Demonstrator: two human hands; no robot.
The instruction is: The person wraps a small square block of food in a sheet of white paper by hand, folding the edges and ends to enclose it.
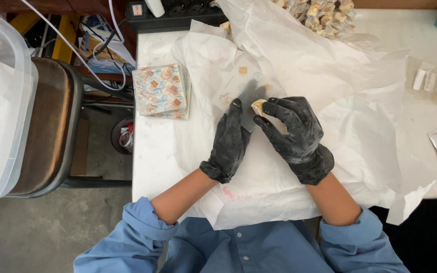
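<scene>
This looks like a small hand-packing workshop rather than a home. A white rectangular worktop (150,167) is spread with large sheets of crumpled white wrapping paper (299,76), a stack of square patterned paper wrappers (161,90) lies at its left edge, and a heap of small wrapped sweets (324,12) sits at the far end. A black power strip (178,15) with white cables, a worn brown metal-framed stool (51,126), a translucent plastic tub (1,101) and a bare concrete floor (36,232) complete the setting

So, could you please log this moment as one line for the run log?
left hand: flat on white paper | right hand: pinching small tan piece | patterned wrapper stack: left, untouched
</scene>
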